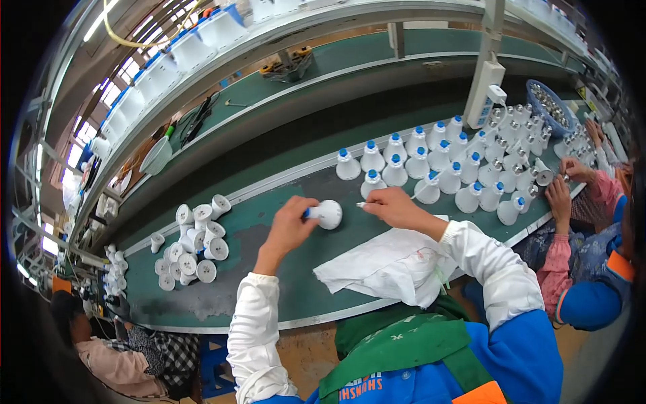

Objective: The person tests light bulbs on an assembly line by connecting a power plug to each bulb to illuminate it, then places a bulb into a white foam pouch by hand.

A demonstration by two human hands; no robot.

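Note:
My left hand (pixel 293 221) grips a white cone-shaped lamp housing (pixel 330 215) by its blue-capped end, with the wide round face turned to the right. To the right of it, my right hand (pixel 389 206) pinches a thin white tool (pixel 362 205) whose tip points left at the housing; the two are apart. Much of the tool is hidden by my fingers. Below my right hand a white cloth or bag (pixel 383 266) lies on the green table (pixel 296 269).
Several blue-tipped white housings (pixel 417 161) stand at the right. A pile of white housings (pixel 188 246) lies at the left. A blue basket (pixel 550 108) of metal parts is at the far right. Co-workers (pixel 562 202) sit right and lower left (pixel 121 357). A shelf (pixel 269 101) runs behind.

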